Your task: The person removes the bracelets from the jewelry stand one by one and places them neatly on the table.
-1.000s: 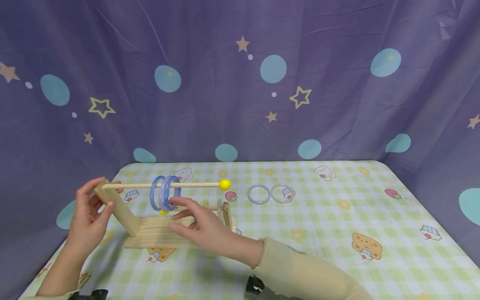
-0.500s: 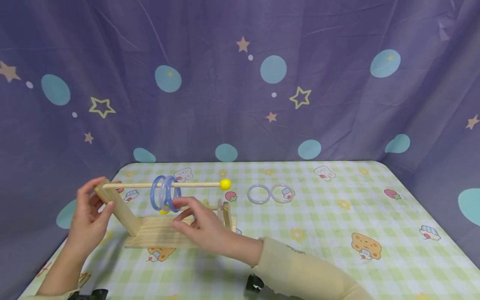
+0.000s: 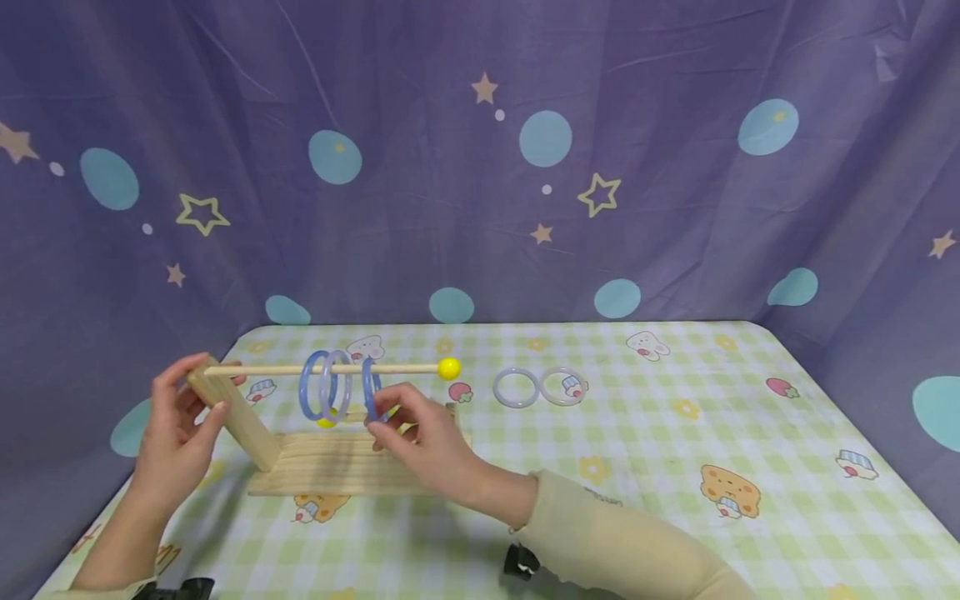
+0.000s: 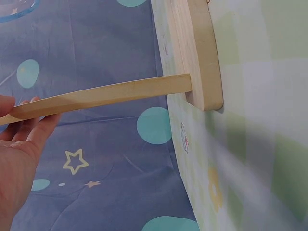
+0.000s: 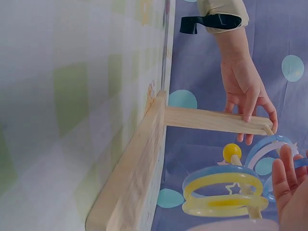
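Note:
In the head view, my left hand [image 3: 176, 437] grips the top of a slanted wooden post [image 3: 243, 425] on a wooden stand, thumb in front and fingers behind. The post carries a long wooden rod [image 3: 277, 371] tipped with a yellow ball [image 3: 448, 368]. My right hand [image 3: 431, 446] pinches a blue ring [image 3: 367, 383] hanging on this rod. Left of it hang another blue ring [image 3: 305, 392] and a pale lavender ring [image 3: 324, 392]. The right wrist view shows a lower rod bearing a blue ring [image 5: 219, 169], yellow rings [image 5: 226, 211] and a pale ring [image 5: 240, 225].
Two loose rings lie side by side right of the stand: a pale blue ring [image 3: 516, 406] and a clear ring [image 3: 562, 405]. The stand's wooden base [image 3: 322, 467] rests on a green checked tablecloth [image 3: 637, 533]. A purple curtain [image 3: 420, 217] hangs behind the table.
My right hand has taken hold of the rightmost blue ring and slid it right along the upper rod, away from the other two. The left hand stays on the post.

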Action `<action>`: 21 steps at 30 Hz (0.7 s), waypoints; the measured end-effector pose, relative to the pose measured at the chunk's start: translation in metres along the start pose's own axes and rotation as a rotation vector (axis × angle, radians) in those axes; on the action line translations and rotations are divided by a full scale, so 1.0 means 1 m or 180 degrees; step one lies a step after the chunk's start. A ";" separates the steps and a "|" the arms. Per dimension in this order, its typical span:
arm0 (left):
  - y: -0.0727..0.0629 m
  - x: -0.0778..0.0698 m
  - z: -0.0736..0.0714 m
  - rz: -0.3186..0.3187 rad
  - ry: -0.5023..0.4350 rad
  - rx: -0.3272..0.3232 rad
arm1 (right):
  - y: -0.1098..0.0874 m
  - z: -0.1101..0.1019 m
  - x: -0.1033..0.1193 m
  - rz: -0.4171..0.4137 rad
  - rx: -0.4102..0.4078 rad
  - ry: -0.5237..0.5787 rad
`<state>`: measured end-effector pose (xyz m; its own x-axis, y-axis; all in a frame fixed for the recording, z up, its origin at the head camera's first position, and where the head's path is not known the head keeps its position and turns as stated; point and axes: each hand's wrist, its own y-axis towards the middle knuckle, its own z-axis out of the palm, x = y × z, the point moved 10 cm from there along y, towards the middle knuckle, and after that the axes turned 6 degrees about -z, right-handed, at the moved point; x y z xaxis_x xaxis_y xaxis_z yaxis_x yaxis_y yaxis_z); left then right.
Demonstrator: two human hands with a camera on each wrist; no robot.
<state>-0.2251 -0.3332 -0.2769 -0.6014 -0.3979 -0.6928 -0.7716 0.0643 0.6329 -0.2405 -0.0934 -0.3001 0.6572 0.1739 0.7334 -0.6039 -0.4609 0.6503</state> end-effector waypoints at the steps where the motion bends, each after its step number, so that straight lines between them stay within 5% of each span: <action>1: 0.000 0.000 0.000 -0.0009 -0.0001 -0.0008 | 0.000 -0.002 0.000 0.0011 -0.0024 0.0005; 21: 0.000 0.001 0.001 0.0032 -0.0249 0.0029 | -0.013 -0.036 0.008 0.0049 -0.0125 -0.0110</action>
<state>-0.2254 -0.3328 -0.2779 -0.6232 -0.3246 -0.7115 -0.7671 0.0764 0.6370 -0.2438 -0.0551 -0.2957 0.6624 0.1366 0.7366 -0.6308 -0.4288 0.6467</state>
